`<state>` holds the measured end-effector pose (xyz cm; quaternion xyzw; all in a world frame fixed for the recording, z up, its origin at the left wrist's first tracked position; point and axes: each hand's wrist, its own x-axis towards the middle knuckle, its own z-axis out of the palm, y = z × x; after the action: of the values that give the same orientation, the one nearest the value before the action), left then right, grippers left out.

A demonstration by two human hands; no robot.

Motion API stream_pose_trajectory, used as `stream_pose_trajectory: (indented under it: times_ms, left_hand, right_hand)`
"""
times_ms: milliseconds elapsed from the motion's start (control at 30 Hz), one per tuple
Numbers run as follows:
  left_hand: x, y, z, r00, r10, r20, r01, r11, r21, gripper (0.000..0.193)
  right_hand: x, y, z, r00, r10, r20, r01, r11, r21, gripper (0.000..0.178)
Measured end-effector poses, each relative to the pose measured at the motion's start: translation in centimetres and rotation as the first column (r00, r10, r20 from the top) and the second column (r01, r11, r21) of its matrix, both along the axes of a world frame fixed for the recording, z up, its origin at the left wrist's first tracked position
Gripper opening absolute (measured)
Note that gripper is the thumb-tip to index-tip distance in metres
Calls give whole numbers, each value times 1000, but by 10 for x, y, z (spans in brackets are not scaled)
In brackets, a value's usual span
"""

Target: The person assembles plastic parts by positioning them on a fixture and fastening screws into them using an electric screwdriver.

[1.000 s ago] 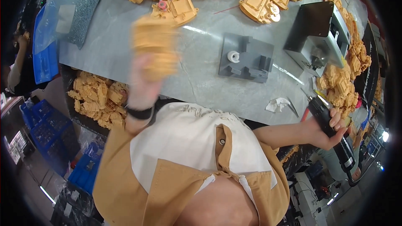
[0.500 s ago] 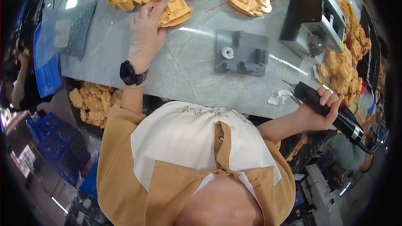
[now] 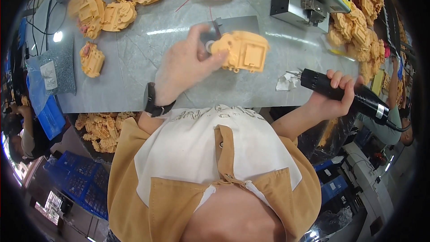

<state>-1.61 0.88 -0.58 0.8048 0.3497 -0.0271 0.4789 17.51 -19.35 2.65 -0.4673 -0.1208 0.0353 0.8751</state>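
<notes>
My left hand (image 3: 181, 62), with a dark watch on its wrist, grips a yellow-orange plastic housing (image 3: 251, 53) by its left end, thumb on top. The housing is above the dark grey fixture (image 3: 245, 21) and hides most of it; whether they touch I cannot tell. A white ring on the fixture partly shows beside my fingers. In my right hand (image 3: 333, 101), fingers wrapped round the grip, is a black electric screwdriver (image 3: 316, 82), its bit pointing left, above a crumpled white paper scrap (image 3: 286, 82).
Several similar housings (image 3: 118, 15) lie along the far left, one (image 3: 92, 60) apart from them. A black and silver box-shaped device (image 3: 298, 4) stands at the far right, beside piled housings (image 3: 358, 31). A clear bag of small parts (image 3: 62, 71) lies left. Crates (image 3: 78, 179) stand below.
My left hand has carried a housing from the far left of the table to the right, over the grey fixture. The screwdriver remains in my right hand. The view has shifted somewhat.
</notes>
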Motion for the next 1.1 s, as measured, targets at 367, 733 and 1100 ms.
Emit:
stream_pose_trajectory:
  times_ms: [367, 733, 1100]
  left_hand:
    - [28, -9, -7, 839, -508, 195, 298, 729, 616, 78]
    - [32, -27, -15, 956, -289, 57, 166, 686, 708, 91]
    - [54, -21, -22, 862, -502, 64, 303, 615, 728, 88]
  right_hand:
    - [-4, 4, 1, 999, 6, -32, -7, 1000, -9, 35]
    - [2, 9, -2, 999, -37, -8, 37, 999, -35, 39]
    - [64, 76, 17, 824, -179, 538, 232, 972, -31, 47]
